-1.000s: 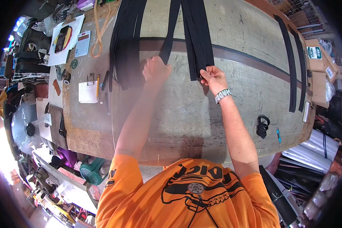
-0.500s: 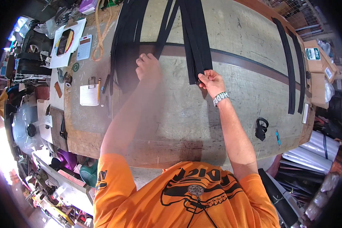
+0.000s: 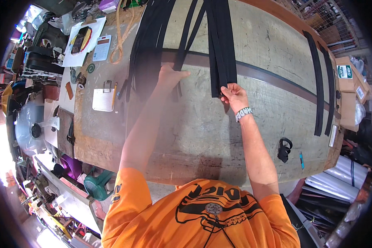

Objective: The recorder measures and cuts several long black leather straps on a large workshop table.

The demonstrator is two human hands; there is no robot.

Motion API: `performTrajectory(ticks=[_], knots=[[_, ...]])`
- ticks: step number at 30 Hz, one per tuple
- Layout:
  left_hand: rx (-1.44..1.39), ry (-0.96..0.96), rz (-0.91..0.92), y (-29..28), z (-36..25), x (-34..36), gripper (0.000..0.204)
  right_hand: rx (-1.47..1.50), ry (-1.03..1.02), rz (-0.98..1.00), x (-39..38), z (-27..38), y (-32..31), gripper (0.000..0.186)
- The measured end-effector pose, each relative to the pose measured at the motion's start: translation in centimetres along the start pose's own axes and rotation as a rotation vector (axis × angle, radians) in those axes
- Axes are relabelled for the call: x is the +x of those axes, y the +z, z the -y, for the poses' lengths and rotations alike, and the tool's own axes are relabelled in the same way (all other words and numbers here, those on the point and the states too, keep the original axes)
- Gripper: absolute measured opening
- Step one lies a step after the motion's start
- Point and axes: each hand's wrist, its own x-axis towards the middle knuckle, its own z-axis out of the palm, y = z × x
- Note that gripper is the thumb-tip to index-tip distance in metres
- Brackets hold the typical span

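Note:
My right hand (image 3: 234, 98) pinches the near ends of a small bundle of long black strips (image 3: 223, 49), which run away from me over the worktable (image 3: 260, 120). My left hand (image 3: 171, 77) is hazy in the picture; its thumb sticks out to the right and its other fingers are partly hidden. Beside and beneath it lie narrow black strips (image 3: 188, 39), with no grip on them visible. Farther left, a wider group of black strips (image 3: 153, 29) hangs over the same surface, part of it blurred by the haze.
At the right lie two more black strips (image 3: 318, 91), a small black coil (image 3: 284, 149) and a blue cutter (image 3: 301, 160). Left of me are a notepad (image 3: 103, 100), a pencil (image 3: 114, 93) and a calculator (image 3: 102, 48). Cardboard boxes (image 3: 349, 103) stand beyond the right edge.
The view has shifted slightly. My left hand's thumb now points out to the right, where its fingers were curled before. My right hand keeps its pinch on the strip ends.

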Motion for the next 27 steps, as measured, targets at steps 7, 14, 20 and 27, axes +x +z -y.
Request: performTrajectory(ticks=[7, 14, 20, 27], knots=[[-0.448, -0.393, 0.353, 0.4, -4.3, -2.7, 0.034, -0.050, 0.032, -0.023, 0.1, 0.2, -0.4, 0.021], [-0.526, -0.391, 0.315, 1.3, -5.1, -3.5, 0.029, -0.009, 0.070, -0.051, 0.0, 0.4, -0.5, 0.019], [-0.659, -0.411, 0.407, 2.2, -4.2, -3.4, 0.026, -0.009, 0.099, -0.050, 0.2, 0.0, -0.9, 0.022], [-0.687, -0.431, 0.532, 3.6, -4.8, -3.4, 0.026, 0.001, 0.088, 0.017, -0.3, 0.5, 0.3, 0.018]])
